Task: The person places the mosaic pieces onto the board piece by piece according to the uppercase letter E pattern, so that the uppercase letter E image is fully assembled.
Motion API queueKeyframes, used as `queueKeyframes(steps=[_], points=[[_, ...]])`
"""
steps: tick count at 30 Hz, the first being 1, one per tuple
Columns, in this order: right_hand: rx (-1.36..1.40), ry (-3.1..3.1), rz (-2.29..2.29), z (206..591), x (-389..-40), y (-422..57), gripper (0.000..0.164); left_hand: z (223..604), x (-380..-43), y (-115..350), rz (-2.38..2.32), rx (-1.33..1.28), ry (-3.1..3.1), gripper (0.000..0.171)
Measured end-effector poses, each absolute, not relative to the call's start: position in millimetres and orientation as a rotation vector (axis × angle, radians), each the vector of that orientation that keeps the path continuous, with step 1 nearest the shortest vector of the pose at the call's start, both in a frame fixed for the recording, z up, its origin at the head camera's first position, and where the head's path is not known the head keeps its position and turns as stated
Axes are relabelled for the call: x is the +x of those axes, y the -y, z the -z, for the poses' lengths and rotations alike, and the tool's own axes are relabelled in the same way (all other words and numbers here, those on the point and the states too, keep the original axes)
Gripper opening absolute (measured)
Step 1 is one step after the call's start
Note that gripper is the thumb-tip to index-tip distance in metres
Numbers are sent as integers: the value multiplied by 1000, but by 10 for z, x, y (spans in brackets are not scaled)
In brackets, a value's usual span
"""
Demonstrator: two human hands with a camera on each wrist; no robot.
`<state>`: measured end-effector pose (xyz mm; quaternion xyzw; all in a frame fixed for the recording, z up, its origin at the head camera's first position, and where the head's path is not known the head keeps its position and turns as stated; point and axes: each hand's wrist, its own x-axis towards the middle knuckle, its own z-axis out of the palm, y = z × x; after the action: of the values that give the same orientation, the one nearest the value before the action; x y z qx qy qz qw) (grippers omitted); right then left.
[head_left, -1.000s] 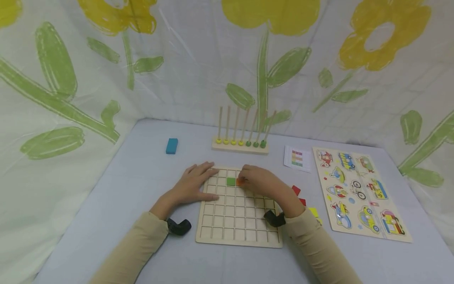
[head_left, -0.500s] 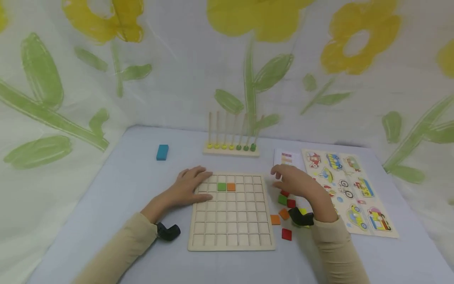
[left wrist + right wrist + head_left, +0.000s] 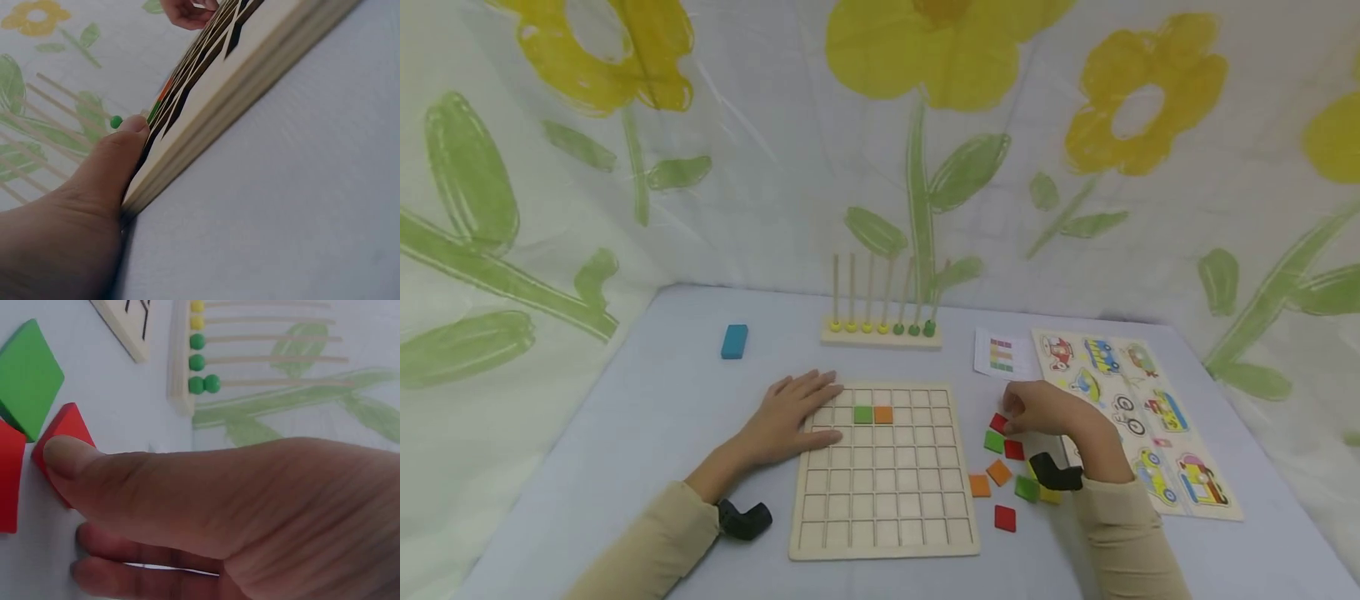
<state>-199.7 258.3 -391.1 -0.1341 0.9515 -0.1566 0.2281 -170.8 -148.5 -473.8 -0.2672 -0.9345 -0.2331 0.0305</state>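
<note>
My left hand (image 3: 785,419) rests with spread fingers on the left edge of a wooden grid board (image 3: 887,552); in the left wrist view its thumb (image 3: 119,156) lies along the board's edge. A green square tile (image 3: 863,414) and an orange square tile (image 3: 883,414) sit side by side in the grid's second row. Right of the board, my right hand (image 3: 1045,410) has curled fingers at a red square tile (image 3: 997,423). In the right wrist view the thumb lies over that tile, and the index fingertip is hidden behind it.
Several loose tiles, among them a green tile (image 3: 994,442) and an orange tile (image 3: 980,486), lie right of the board. Behind stand a peg rack with beads (image 3: 880,337), a pattern card (image 3: 997,354) and a blue block (image 3: 734,342). A picture puzzle (image 3: 1135,417) lies far right.
My right hand has let go of the orange tile in the grid and moved right, then down to the red tile. The left hand stays on the board's edge. The head view has shifted.
</note>
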Motion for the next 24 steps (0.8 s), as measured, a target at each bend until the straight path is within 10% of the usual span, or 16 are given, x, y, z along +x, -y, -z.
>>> queueKeyframes(steps=[24], points=[[-467,-2609,493,3995,-2062,-2526,21,4751,-1724,1418,885,-509,2836,81]])
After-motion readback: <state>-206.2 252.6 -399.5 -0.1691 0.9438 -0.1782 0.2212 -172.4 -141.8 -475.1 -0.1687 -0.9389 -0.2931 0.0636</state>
